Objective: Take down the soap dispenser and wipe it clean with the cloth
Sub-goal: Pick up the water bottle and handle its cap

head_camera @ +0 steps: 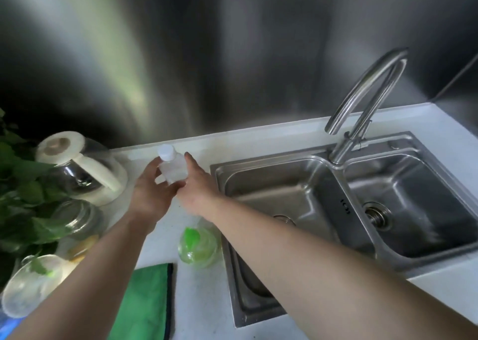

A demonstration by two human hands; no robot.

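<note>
Both hands were up at the back of the counter (258,138), by the sink (323,184). The left hand (150,192) and the right hand (198,189) were wrapped around a small clear bottle (172,170) with a white cap (166,152). The fingers of both hands were closed on the bottle, one hand on each side. It looked like the soap dispenser, though I could not see a pump on it. The bottle was tipped a little, and I could not tell if it touched the counter.

The green cloth (147,303) lay flat near the front edge, well apart from the bottle.

Some things could have gone wrong. The bottle looked smooth, and soap could have made it slippery, so it might have slid out and dropped into the sink. One hand would have had to let go to get the cloth, and then the hold would be weaker. The kettle (82,169) and a glass jar (77,218) stood close on the left, so an elbow could have bumped them. The green bottle (198,244) lay under the right arm and might have rolled.
</note>
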